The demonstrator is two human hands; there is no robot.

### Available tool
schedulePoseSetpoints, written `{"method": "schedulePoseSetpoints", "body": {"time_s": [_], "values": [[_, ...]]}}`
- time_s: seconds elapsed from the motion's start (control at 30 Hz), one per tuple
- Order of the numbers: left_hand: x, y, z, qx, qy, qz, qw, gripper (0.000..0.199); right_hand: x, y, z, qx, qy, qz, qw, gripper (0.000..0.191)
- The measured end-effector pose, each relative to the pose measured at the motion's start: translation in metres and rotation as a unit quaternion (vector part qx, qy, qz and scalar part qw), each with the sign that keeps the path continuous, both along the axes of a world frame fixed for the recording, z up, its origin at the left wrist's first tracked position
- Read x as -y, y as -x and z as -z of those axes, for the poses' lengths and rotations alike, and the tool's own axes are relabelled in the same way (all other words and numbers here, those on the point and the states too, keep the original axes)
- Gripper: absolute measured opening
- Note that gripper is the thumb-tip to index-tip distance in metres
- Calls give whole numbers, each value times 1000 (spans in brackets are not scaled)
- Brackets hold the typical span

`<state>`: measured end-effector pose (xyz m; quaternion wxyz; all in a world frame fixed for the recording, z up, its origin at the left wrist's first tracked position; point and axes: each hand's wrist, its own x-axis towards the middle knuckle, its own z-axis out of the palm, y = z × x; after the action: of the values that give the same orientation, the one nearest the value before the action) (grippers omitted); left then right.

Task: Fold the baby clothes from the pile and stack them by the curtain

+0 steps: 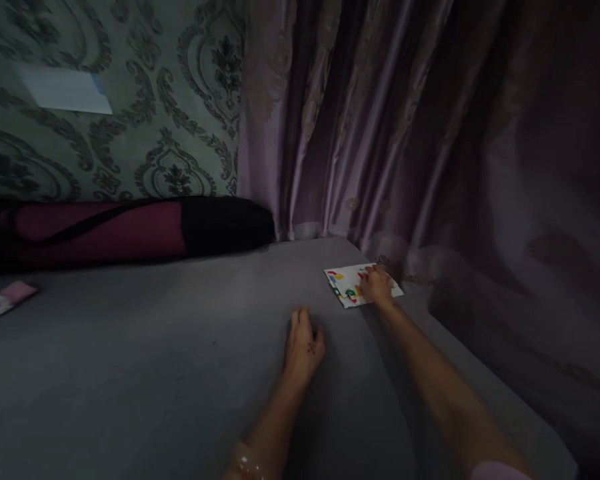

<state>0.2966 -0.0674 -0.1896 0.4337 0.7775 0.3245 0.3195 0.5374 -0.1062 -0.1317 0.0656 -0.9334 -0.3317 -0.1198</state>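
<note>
Under my right hand [377,285] lies a flat white folded piece with a colourful print [337,283]; whether it is cloth or paper I cannot tell. The fingers of that hand are spread over its top, slightly blurred. Its left edge shows stacked layers. My left hand [304,343] rests on the grey surface [180,360], nearer to me and left of the printed piece, apart from it. The fingers there are loosely bent with the thumb apart, and nothing shows in them.
A long black and dark pink bag-like bundle [130,230] lies along the wall at the back left. Purple curtains [320,133] hang at the back and right, down to the surface's edge. A pink and white flat item [7,300] lies at the far left.
</note>
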Motion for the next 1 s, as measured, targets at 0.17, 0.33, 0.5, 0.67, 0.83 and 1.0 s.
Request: {"method": "schedulePoseSetpoints", "body": {"time_s": [0.17, 0.33, 0.5, 0.67, 0.83, 1.0], "values": [[-5, 2, -3, 69, -1, -75, 995, 37, -18, 71, 29, -25, -32, -162, 986, 40], [-24, 9, -11, 115, 23, -189, 975, 32, -12, 138, 55, -57, -29, -268, 961, 48], [-55, 29, -19, 136, 104, -282, 944, 25, -8, 185, 75, -70, -10, -317, 946, 58], [-77, 49, -21, 101, 163, -360, 913, 21, -7, 211, 81, -32, 11, -358, 933, 63], [-75, 49, -17, 74, 144, -357, 920, 22, -6, 212, 77, -6, 21, -362, 932, 65], [-70, 49, -11, 46, 107, -331, 936, 23, -9, 209, 76, -5, 19, -366, 930, 67]]}}
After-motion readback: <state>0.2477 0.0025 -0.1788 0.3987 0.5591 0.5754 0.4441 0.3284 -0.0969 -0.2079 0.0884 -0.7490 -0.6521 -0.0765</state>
